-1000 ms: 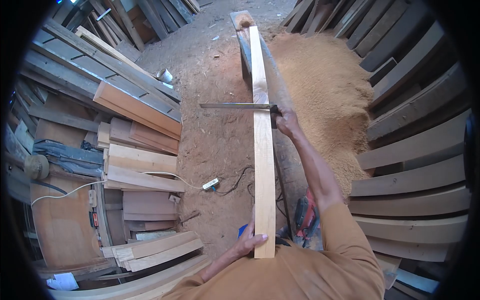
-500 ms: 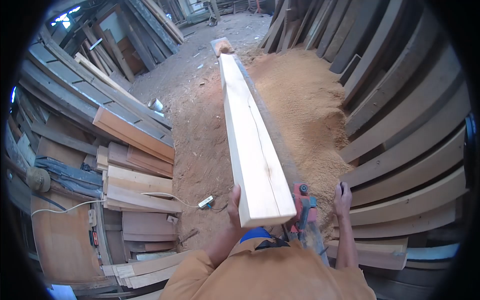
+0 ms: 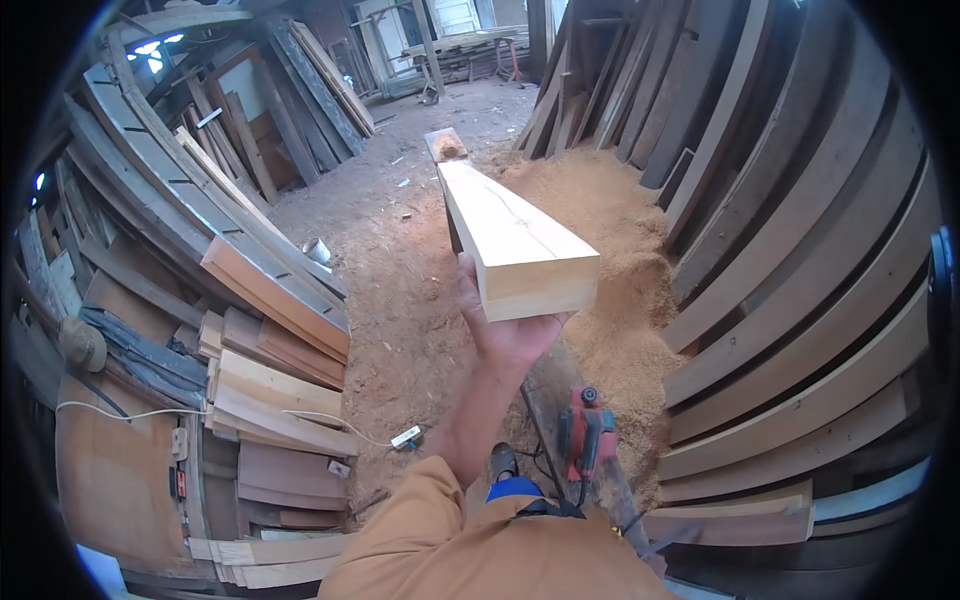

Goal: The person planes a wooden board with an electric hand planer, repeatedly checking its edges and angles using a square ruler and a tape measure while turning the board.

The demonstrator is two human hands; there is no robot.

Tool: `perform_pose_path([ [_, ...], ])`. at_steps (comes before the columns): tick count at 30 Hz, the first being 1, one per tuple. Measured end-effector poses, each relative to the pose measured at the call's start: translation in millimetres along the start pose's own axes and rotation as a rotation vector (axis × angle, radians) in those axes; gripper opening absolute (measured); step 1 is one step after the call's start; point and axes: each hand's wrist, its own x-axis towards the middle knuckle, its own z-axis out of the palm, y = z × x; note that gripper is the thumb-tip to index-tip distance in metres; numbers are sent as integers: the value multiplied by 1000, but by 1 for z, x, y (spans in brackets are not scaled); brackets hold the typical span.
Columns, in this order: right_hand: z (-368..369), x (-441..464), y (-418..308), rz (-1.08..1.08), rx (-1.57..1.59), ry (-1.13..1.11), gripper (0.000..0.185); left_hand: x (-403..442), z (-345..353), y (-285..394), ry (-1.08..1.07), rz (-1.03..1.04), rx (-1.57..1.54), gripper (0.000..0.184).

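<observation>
A long squared timber beam (image 3: 515, 220), pale with a crack along its top face, stretches away from me. My left hand (image 3: 510, 335) is wrapped under its near end, fingers and thumb on either side, holding that end raised. The far end reaches the far part of a narrow plank bench (image 3: 548, 385). On the bench's near part rests a red and black electric planer (image 3: 588, 435), below and right of the beam's end. My right hand is out of view.
Sawdust (image 3: 610, 240) is heaped right of the bench. Boards (image 3: 780, 260) lean along the right side, and stacked planks (image 3: 280, 390) lie on the left. A white power strip (image 3: 406, 437) with a cord lies on the ground. A white can (image 3: 317, 251) stands farther off.
The beam's near end has been lifted, so its end face now shows. My left hand has shifted from its side to underneath. My right hand has left the view.
</observation>
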Motion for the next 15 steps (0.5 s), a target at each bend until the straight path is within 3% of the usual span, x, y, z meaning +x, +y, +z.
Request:
perform_pose_path([
  [4, 13, 16, -16, 107, -15, -60, 35, 3, -4, -3, -5, -23, -17, 78],
  [15, 6, 34, -35, 60, -268, -243, 39, -5, -2, -3, -21, -2, 62, 73],
])
